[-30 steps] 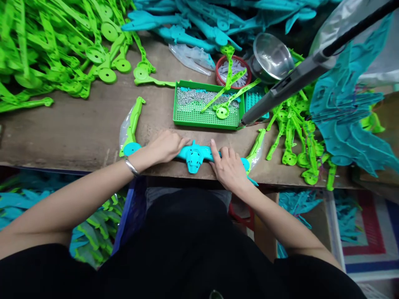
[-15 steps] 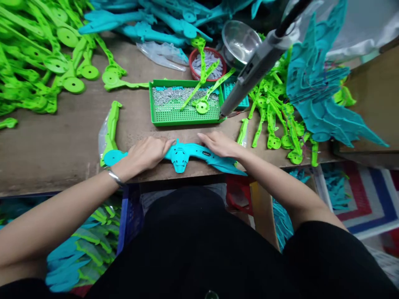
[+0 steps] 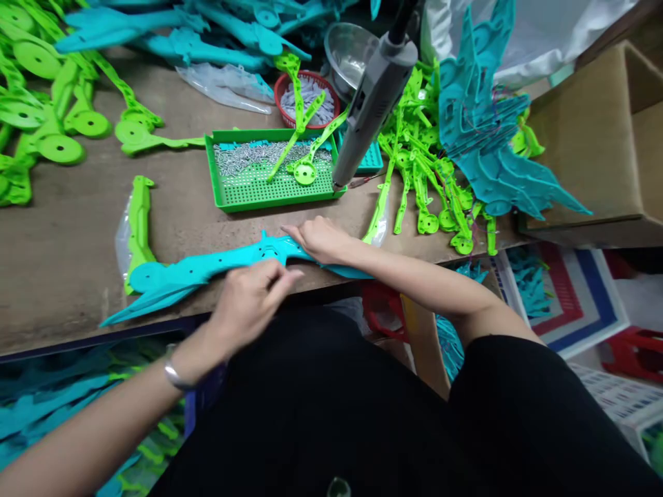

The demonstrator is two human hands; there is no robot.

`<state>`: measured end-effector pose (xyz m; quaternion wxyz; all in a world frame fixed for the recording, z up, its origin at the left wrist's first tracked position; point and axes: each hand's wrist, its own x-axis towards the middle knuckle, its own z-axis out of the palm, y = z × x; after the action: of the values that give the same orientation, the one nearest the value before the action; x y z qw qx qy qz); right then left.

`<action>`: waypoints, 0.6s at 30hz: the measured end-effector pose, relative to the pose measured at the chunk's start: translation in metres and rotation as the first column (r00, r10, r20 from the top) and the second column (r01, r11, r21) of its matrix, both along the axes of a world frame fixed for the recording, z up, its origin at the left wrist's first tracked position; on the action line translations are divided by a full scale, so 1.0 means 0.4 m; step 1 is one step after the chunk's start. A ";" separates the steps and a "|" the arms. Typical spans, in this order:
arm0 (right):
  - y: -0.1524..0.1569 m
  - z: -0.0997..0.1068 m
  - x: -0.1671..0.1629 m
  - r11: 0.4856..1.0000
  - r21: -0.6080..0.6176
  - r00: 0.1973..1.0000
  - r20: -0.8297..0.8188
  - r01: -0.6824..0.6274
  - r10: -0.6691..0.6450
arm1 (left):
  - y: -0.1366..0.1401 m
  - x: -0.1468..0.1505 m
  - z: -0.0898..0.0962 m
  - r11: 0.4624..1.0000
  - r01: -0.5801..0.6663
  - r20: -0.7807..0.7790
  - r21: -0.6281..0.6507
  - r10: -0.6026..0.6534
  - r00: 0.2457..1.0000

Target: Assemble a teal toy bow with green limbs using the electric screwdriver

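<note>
A long turquoise winged plastic part [image 3: 222, 261] lies along the front edge of the bench, a peg pointing up from its middle. My right hand [image 3: 326, 238] grips its right half, thumb side pointing left along the top. My left hand [image 3: 248, 300] is closed, fingers curled and thumb sticking out, in front of the part's middle. It hides the lower piece there, and I cannot tell whether it holds or touches anything. By the left end lies a lime-green curved arm [image 3: 139, 224] with a clear piece beside it; a similar green arm [image 3: 380, 210] lies right of my right hand.
A green tray [image 3: 277, 201] of screws stands beyond, under a hanging electric screwdriver [image 3: 365, 100]. Behind are a red basket [image 3: 284, 103] and a metal bowl [image 3: 349, 59]. Green parts [image 3: 62, 148] and turquoise parts [image 3: 191, 45] are piled around. A cardboard box [image 3: 580, 138] stands right.
My left hand has come off the part's left half and moved toward me, closed, in front of its middle. My right hand stays on the part. The view has shifted right.
</note>
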<state>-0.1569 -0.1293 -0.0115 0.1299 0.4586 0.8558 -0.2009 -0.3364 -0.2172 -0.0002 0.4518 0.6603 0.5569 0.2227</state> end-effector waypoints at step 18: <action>0.024 0.071 0.117 0.990 -0.041 0.990 0.045 0.137 -0.135 | -0.032 0.235 -0.072 0.725 -0.121 0.606 -0.678 0.646 0.464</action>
<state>-0.1099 -0.1195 0.0168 0.1440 0.5170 0.8150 -0.2184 -0.2423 -0.2300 -0.0289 0.7559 0.1692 0.4620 0.4319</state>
